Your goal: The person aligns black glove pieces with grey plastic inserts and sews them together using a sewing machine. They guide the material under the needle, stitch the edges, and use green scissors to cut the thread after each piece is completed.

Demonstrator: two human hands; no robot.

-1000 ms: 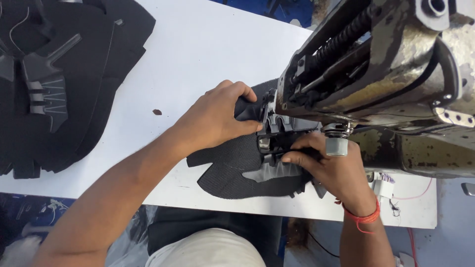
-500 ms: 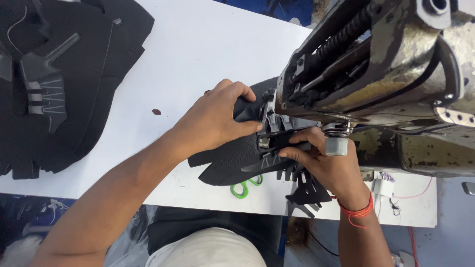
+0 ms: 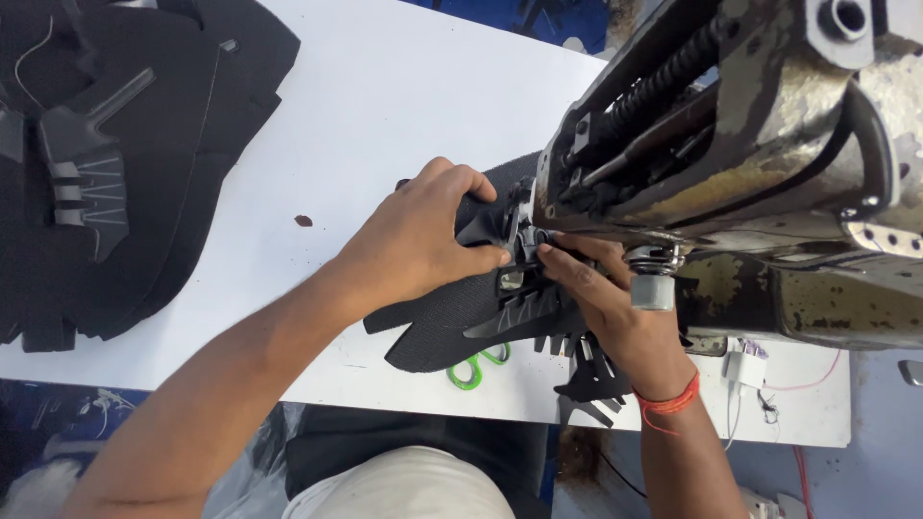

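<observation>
Two bare hands work a black mesh fabric piece (image 3: 452, 322) at the needle area of a worn metal sewing machine (image 3: 740, 144), head view only. Left hand (image 3: 423, 235) lies on top of the piece, fingers curled and pressing it down, fingertips beside the presser foot. Right hand (image 3: 601, 298), red thread band (image 3: 668, 399) at its wrist, pinches the piece's edge under the machine head, fingers closed on fabric. Piece rests on the white table (image 3: 385, 106), partly hanging off the near edge, covering green scissors (image 3: 471, 367). Stack of black cut pieces (image 3: 115, 163) lies far left, well apart.
</observation>
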